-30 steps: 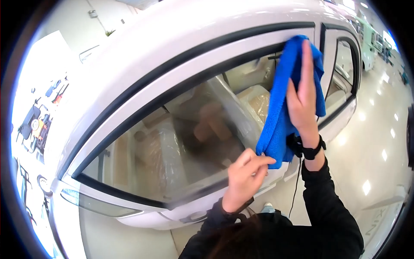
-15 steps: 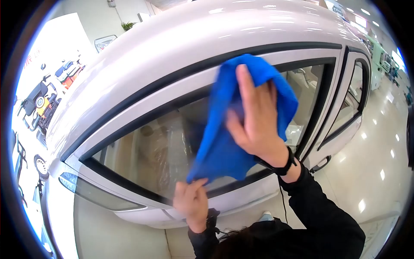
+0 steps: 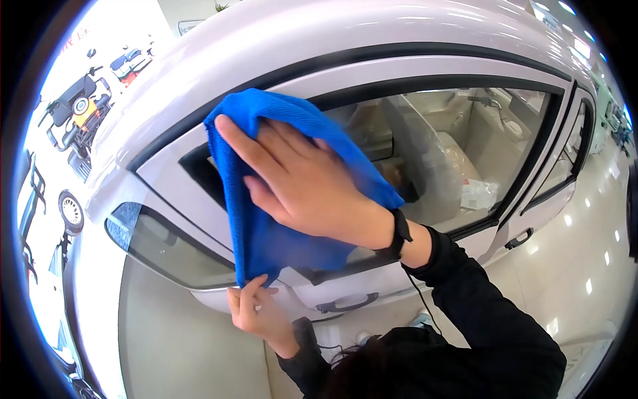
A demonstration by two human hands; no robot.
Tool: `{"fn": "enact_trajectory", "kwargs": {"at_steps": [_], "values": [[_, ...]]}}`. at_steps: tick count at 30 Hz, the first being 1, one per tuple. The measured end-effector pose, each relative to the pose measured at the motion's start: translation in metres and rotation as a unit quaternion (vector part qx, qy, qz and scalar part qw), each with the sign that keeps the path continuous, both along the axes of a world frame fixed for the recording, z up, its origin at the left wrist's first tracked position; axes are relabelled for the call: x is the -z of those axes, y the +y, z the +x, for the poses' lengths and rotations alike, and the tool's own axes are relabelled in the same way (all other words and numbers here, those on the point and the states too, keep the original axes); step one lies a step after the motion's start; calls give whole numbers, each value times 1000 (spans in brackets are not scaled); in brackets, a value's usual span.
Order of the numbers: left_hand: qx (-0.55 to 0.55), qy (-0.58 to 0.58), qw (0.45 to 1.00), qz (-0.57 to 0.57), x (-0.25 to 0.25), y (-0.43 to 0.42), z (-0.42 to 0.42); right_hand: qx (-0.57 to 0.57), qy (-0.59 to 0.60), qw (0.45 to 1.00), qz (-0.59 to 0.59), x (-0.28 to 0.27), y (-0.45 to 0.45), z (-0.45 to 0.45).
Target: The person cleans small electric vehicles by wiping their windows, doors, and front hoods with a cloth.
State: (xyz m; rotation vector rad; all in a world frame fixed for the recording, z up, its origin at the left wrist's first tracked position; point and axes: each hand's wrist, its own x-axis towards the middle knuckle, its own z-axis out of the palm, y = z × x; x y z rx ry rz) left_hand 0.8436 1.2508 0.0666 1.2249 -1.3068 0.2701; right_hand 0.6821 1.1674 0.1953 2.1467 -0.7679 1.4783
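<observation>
Blue woven-textured cloth (image 3: 286, 251) is lying spread in the head view over the front part of a pale, glossy car's (image 3: 372, 30) side window (image 3: 425, 193), its upper edge reaching past the black window trim (image 3: 438, 83) onto the pale door frame. Its lower corner is hanging below the glass, just above the door panel.

The bare right hand (image 3: 306, 189) is resting on the cloth with its back to the camera, the palm side flat against the fabric, the fingers stretched out toward the upper left and the thumb standing apart; it is spreading over the cloth rather than closing on it. A black wristband (image 3: 400, 236) is circling that wrist, next to a black sleeve (image 3: 498, 306).

The bare left hand (image 3: 259, 318) is pinching the cloth's lower corner between bent fingers and thumb, near a black door handle (image 3: 349, 303) on the pale panel. A narrow curved pane of grey glass (image 3: 176, 246) is showing to the left of the cloth.

Behind the side window, a light-coloured seat under clear plastic wrap (image 3: 458, 156) is showing. A thin black cable (image 3: 423, 299) is hanging below the right wrist, and shiny pale floor (image 3: 551, 279) is reflecting lights at the right.
</observation>
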Motion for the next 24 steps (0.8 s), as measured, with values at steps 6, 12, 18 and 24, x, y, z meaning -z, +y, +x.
{"fn": "enact_trajectory", "kwargs": {"at_steps": [6,12,18,24], "values": [[-35,79,996,-2,-2,2,50,-109,-63,992,-29,12,-14,72],[-67,119,989,50,23,10,89,-174,100,959,200,43,-15,105],[-54,117,989,79,32,10,79,-118,83,978,153,55,-13,90],[-14,96,995,36,6,-6,28,-45,-16,998,32,46,-13,34]]}}
